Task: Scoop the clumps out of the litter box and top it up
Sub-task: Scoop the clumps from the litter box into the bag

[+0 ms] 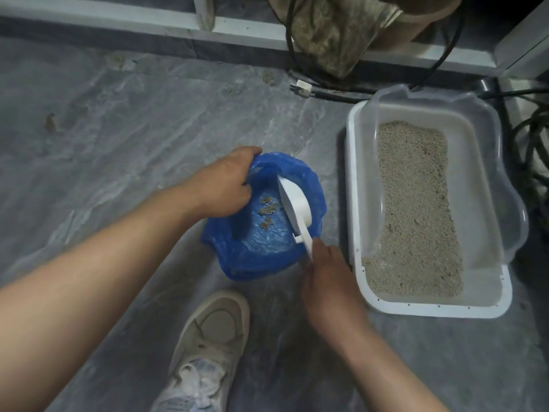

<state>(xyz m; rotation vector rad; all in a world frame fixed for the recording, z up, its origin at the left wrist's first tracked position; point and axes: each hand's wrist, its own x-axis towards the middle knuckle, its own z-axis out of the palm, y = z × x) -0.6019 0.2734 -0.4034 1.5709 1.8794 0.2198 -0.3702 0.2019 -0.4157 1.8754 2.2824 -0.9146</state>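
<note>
A white litter box with a clear rim guard stands on the floor at the right, its beige litter spread along the middle. Left of it sits an open blue plastic bag with a few grey clumps at its bottom. My left hand grips the bag's far left rim and holds it open. My right hand holds the handle of a white scoop, which is tipped on its side inside the bag's right half, above the clumps.
My beige sneaker rests on the grey marbled floor just below the bag. Black cables and a plug lie behind and right of the box. A camouflage cloth hangs at the back wall's white frame.
</note>
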